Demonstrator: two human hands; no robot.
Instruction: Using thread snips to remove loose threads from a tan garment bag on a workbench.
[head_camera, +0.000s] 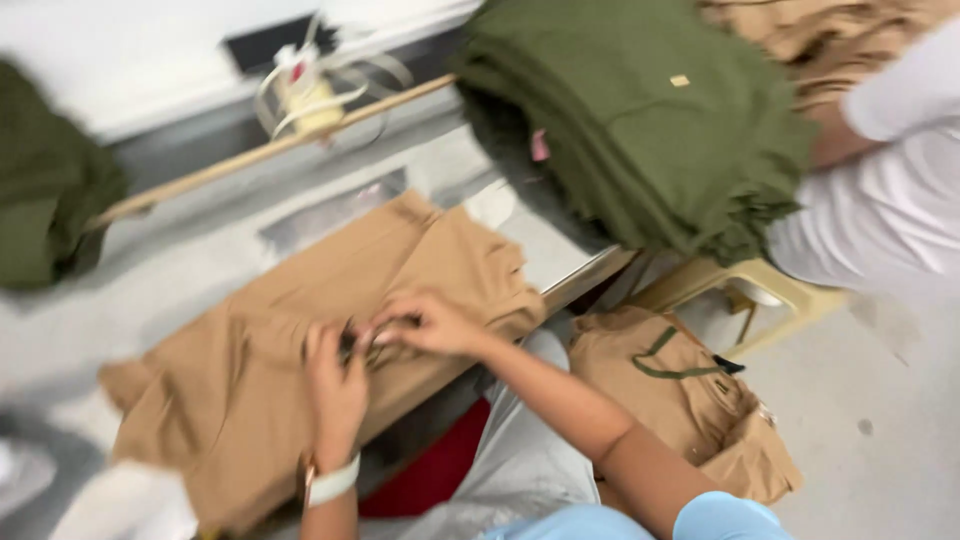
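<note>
**Tan cloth under both hands at the table edge**

Tan woven fabric, a folded garment (300, 370), lies spread across the grey work table (180, 270), its near part hanging over the table's front edge. Both of the person's hands meet on it near the middle. The left hand (335, 385), with a pale band at the wrist, presses on the cloth with fingers bent, and the right hand (425, 322) pinches a small dark part of the garment between fingertips and thumb. The picture is blurred, so what exactly the fingers close on cannot be told, nor whether the left hand truly grips or only rests.

Behind the garment, a tall stack of olive green folded garments (640, 120) sits at the far right of the table. A long wooden stick (270, 150) lies slantwise across the back of the table, with a roll of pale tape (305, 95) just beside it. Another olive green bundle (45, 190) sits at the far left. On the floor to the right, a second tan garment with a green strap (680, 400) lies crumpled beside a yellowish plastic stool (760, 290). A co-worker's white sleeve (890, 200) shows at the right edge.
</note>
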